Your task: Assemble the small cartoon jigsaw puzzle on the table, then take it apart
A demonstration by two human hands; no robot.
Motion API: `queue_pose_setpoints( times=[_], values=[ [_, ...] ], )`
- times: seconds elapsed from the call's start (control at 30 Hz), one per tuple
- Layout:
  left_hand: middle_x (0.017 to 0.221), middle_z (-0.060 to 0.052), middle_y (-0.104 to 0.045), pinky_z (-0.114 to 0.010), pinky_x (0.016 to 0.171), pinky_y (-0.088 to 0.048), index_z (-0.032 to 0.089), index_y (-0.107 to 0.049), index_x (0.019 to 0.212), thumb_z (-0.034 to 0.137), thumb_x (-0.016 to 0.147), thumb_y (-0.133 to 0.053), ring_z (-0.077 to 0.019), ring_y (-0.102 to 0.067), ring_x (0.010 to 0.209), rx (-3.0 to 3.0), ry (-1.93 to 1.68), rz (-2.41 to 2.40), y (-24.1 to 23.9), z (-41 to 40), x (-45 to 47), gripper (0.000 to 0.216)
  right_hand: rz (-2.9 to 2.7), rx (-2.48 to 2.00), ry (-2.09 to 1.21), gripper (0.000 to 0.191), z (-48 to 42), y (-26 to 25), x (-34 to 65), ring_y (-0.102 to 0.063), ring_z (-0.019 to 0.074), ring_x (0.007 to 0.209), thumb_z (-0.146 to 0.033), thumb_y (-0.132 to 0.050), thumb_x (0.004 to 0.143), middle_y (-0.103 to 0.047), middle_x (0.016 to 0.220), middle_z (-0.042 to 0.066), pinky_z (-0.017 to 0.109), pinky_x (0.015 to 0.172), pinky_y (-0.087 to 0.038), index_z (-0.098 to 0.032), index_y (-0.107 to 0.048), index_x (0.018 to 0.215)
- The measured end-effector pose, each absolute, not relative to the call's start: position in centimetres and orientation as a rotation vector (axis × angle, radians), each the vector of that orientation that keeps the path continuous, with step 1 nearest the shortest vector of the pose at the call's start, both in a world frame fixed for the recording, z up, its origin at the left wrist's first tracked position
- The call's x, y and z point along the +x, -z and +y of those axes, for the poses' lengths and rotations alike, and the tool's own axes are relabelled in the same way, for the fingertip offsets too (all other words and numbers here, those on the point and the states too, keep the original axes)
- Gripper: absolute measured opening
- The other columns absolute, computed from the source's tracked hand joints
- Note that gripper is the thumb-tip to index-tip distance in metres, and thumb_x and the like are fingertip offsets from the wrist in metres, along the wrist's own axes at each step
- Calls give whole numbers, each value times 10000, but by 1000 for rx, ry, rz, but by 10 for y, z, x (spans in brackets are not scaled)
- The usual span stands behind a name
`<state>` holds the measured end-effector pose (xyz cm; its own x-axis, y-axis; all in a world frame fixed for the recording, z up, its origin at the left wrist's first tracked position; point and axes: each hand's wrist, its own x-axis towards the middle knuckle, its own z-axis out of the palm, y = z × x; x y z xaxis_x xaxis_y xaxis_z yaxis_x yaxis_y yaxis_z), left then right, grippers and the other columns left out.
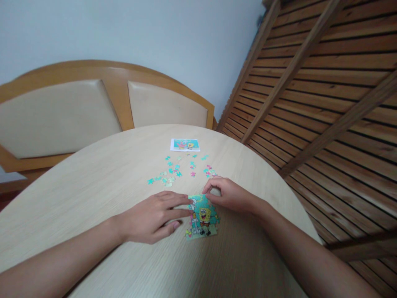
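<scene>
A partly assembled jigsaw puzzle [204, 223] lies flat on the table, showing a yellow square cartoon figure and a pale one on teal. My left hand [153, 216] rests palm down beside it, fingers spread, with the fingertips on its left edge. At the puzzle's top right edge, my right hand [228, 192] has thumb and forefinger curled into a pinch on a puzzle piece, which the fingers mostly hide. Loose puzzle pieces [170, 170], teal, pink and pale green, are scattered beyond both hands.
A picture card [186, 145] with a similar cartoon lies at the far side of the round wooden table [124, 165]. Behind it stands a padded wooden headboard [170, 101] against the wall. A slatted wooden panel [310, 91] runs along the right.
</scene>
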<state>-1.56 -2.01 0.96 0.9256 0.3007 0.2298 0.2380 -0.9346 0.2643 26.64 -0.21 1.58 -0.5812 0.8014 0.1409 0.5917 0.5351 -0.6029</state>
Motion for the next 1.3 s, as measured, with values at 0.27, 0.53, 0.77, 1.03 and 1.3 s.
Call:
queue_pose_setpoints(
  times=[0.27,0.53,0.77,1.03,1.3],
  values=[
    [1427,-135,-568,-497,1105,-459,217,-553,1381,244,987,-466,-293,-536,1323,2852,-405,395,-9,-20,-16,404,-2384,-1152,-646,88,-1,-12,266,-650,192,900,-116,-662,838,-741,896,39,331,868,-484,-187,-710,857],
    [1418,-127,-577,-491,1098,-466,222,-557,1376,244,987,-465,-291,-549,1308,2847,-425,394,-10,-21,-15,400,-2448,-1089,-586,76,1,-11,268,-638,196,928,-137,-677,851,-735,913,30,351,902,-470,-201,-705,880],
    [1424,-132,-572,-495,1099,-465,218,-562,1371,247,990,-460,-296,-547,1312,2853,-409,403,-10,-20,-16,396,-2410,-1110,-475,74,4,-15,275,-646,203,913,-200,-655,889,-731,914,46,351,872,-478,-206,-726,868],
    [1422,-133,-574,-490,1100,-470,209,-559,1375,239,991,-459,-291,-542,1319,2851,-414,387,-9,-20,-16,399,-1853,-1623,-315,176,27,-11,316,-669,213,776,-281,-601,876,-735,849,72,335,733,-499,-170,-731,919],
    [1445,-133,-555,-490,1112,-458,210,-551,1382,249,995,-455,-283,-524,1338,2868,-392,396,-8,-20,-17,401,-1938,-1713,-425,174,25,-7,312,-653,189,703,-288,-617,819,-734,783,60,286,628,-467,-175,-749,824]
  ],
)
